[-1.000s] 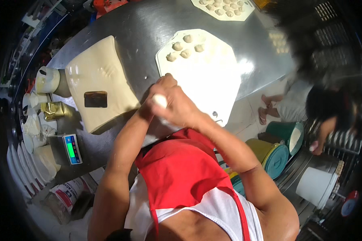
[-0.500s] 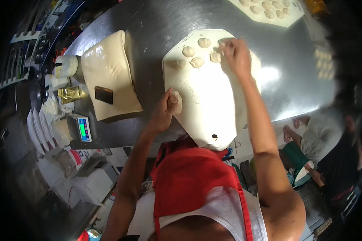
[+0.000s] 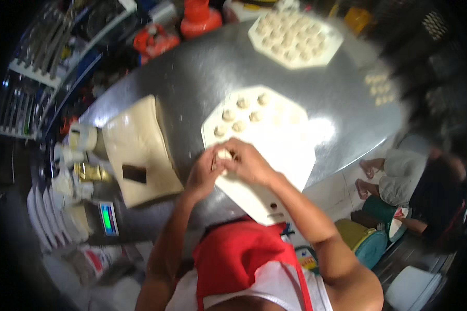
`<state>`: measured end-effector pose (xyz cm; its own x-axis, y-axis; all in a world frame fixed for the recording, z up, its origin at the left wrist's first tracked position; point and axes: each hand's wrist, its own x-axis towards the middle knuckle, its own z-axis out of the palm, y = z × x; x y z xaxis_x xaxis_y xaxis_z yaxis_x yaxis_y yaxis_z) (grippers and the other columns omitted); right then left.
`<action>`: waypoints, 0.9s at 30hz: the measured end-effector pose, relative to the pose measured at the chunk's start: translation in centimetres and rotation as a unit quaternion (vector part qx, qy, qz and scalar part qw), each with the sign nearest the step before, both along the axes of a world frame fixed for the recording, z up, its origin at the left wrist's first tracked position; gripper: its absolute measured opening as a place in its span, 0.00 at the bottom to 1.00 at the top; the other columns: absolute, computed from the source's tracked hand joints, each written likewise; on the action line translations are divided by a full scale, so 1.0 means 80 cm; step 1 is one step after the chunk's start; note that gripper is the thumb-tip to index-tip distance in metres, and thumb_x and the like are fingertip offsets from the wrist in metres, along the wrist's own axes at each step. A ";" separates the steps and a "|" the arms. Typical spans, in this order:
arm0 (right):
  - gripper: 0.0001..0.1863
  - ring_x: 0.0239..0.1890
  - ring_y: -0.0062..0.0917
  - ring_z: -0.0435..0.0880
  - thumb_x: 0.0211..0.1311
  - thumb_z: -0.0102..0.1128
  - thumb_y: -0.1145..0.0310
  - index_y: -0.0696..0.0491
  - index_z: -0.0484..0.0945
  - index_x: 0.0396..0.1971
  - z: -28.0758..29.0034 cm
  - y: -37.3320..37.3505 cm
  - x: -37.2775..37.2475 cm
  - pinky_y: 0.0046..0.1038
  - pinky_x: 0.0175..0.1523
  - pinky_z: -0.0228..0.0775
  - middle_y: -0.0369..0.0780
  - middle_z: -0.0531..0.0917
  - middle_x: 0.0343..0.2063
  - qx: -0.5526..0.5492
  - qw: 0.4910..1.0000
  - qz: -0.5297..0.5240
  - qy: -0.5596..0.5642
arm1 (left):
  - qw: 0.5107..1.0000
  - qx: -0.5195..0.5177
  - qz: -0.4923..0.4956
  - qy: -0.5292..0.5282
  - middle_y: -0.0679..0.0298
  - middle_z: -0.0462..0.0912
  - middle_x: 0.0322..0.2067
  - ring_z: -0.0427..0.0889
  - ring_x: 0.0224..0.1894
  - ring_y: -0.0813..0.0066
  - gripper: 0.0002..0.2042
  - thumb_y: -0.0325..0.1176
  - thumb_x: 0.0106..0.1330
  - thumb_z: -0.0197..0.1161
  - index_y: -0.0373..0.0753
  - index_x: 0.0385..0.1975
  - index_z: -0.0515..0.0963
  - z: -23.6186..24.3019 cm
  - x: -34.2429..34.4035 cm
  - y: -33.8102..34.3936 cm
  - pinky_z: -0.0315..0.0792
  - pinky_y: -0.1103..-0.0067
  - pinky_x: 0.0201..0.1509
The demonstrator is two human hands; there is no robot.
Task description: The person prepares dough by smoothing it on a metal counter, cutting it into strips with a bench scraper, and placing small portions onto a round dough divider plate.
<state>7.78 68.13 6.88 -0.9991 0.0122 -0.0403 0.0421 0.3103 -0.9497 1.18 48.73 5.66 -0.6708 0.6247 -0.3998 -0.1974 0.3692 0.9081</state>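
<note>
Both hands meet over the left edge of a pale, many-sided board (image 3: pixel 259 199). A small white lump of dough (image 3: pixel 223 154) shows between my left hand (image 3: pixel 203 170) and my right hand (image 3: pixel 248 163). The left hand cups it from the side, and the fingers of the right hand are bent around its top. Most of the lump is hidden by the fingers. Just beyond, several pleated dough buns (image 3: pixel 238 126) sit in rows on the board's far end; those at the right fade into glare.
A folded dough sheet (image 3: pixel 137 135) with a dark brown rectangular piece (image 3: pixel 134 173) on it lies left. A scale (image 3: pixel 108 218) and gold packet (image 3: pixel 92 172) are beyond it. Another bun-filled board (image 3: pixel 329 44) stands far right. A seated person (image 3: pixel 430 192) is at right.
My right hand has come back from the board's far right end, down and left, to join my left hand at the dough lump. The whole view has shifted, showing more of the table's far side.
</note>
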 end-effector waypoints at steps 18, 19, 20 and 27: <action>0.27 0.29 0.31 0.80 0.65 0.72 0.46 0.60 0.80 0.38 0.075 -0.157 0.045 0.37 0.39 0.75 0.49 0.81 0.24 0.129 0.971 -0.200 0.001 | 0.931 -0.006 -0.181 0.315 0.36 0.85 0.41 0.84 0.46 0.34 0.13 0.34 0.76 0.56 0.28 0.44 0.78 0.047 0.030 -0.115 0.78 0.52 0.51; 0.25 0.29 0.31 0.80 0.67 0.70 0.48 0.60 0.80 0.37 0.085 -0.160 0.039 0.37 0.39 0.75 0.49 0.81 0.24 0.107 0.973 -0.203 -0.023 | 0.897 -0.022 -0.201 0.393 0.33 0.85 0.38 0.84 0.44 0.33 0.14 0.35 0.76 0.57 0.26 0.45 0.78 0.054 0.028 -0.115 0.78 0.50 0.49; 0.22 0.28 0.30 0.79 0.68 0.67 0.52 0.59 0.79 0.35 0.088 -0.155 0.039 0.38 0.38 0.75 0.48 0.81 0.23 0.111 0.970 -0.218 0.002 | 0.891 -0.047 -0.207 0.401 0.33 0.85 0.38 0.85 0.45 0.34 0.16 0.35 0.75 0.59 0.24 0.36 0.80 0.082 0.032 -0.108 0.79 0.50 0.49; 0.14 0.35 0.58 0.86 0.62 0.66 0.60 0.56 0.79 0.34 0.058 -0.195 0.014 0.54 0.44 0.77 0.62 0.83 0.28 -0.071 0.979 -0.192 -0.015 | 0.895 -0.017 -0.147 0.421 0.32 0.86 0.43 0.87 0.49 0.36 0.13 0.30 0.72 0.56 0.26 0.43 0.83 -0.071 -0.006 -0.084 0.80 0.52 0.55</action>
